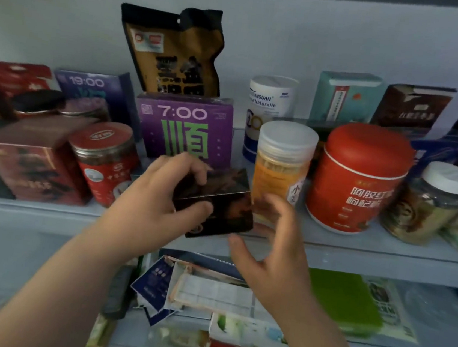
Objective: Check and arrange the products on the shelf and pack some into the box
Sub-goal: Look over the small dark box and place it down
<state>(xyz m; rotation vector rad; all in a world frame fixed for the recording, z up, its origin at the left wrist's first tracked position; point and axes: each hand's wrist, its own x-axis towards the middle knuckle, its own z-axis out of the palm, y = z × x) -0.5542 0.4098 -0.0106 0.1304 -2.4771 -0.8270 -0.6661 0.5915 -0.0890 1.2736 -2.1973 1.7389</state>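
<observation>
Gripping dark box [216,200]: left hand [159,194] | right hand [273,249]: spread wide beside it

two bare hands and two bare forearms of one person

the left hand [159,194] and the right hand [273,252] are both uncovered, with slim fingers and rounded fingertips. the left forearm [61,282] and the right forearm [325,341] are also bare along all their visible length, down to the lower edge of the picture. the light is dim and the picture is a little soft, so nails and fine details on the hands cannot be told.
</observation>
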